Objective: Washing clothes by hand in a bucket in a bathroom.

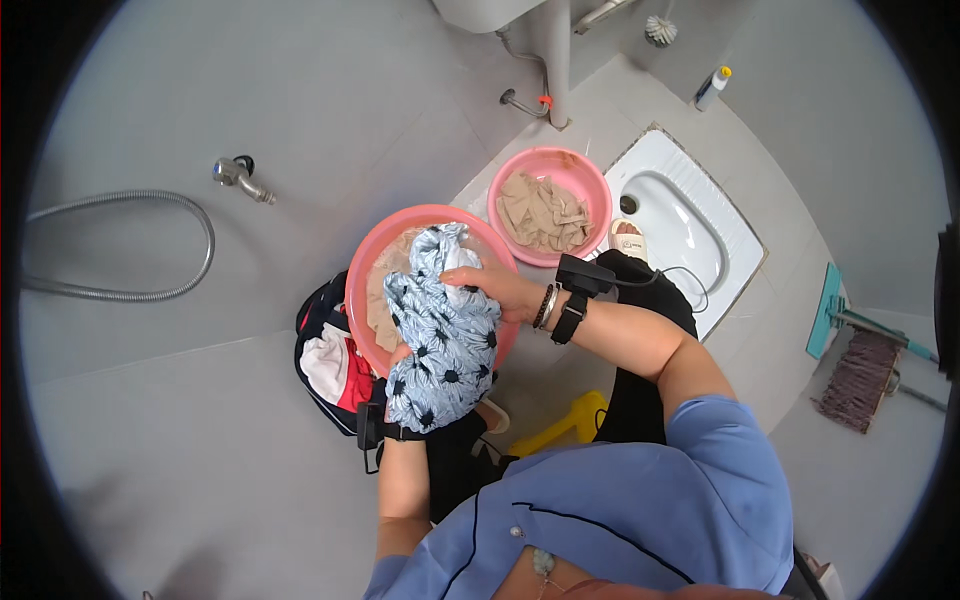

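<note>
A light blue cloth with dark flower shapes [440, 345] hangs bunched over the large pink basin [365, 238]. I cannot make out what kind of garment it is. My right hand [492, 287] is closed on its upper right side, thumb on top. My left hand [400, 354] is mostly hidden beneath the cloth's left side; only a bit of skin shows, so its fingers cannot be read. Beige cloth [380, 310] lies in the large basin, partly covered by the flowered cloth.
A smaller pink basin [494, 215] with beige cloth stands beside a squat toilet [690, 225]. Left of the large basin is a dark container with clothes [335, 365]. A yellow stool [560, 425] is near my legs. A tap [240, 180] and hose [212, 240] are on the wall.
</note>
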### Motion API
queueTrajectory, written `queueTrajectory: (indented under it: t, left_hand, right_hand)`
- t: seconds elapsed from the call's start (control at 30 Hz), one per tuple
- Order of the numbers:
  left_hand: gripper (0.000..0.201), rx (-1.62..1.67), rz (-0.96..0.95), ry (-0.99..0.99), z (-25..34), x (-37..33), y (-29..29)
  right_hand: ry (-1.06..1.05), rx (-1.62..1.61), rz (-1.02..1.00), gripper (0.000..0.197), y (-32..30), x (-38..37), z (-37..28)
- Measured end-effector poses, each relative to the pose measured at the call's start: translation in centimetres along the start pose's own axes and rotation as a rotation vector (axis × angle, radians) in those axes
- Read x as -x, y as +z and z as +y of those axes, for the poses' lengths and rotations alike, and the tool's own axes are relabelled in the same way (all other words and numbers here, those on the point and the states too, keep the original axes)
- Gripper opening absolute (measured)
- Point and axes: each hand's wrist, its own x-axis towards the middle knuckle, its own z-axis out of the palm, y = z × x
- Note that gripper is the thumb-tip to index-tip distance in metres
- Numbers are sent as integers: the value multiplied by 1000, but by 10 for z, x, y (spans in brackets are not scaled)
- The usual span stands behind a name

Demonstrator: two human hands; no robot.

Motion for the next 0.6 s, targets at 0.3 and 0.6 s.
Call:
queueTrajectory:
  t: [0.3, 0.6]
  left_hand:
    - [69, -379, 82, 307, -5, -21, -46]
    - [93, -856, 25, 490, -2, -6, -19]
  right_hand:
    - [0, 80, 130, 42, 4, -6, -11]
    - [-102, 602, 196, 27, 18, -19, 6]
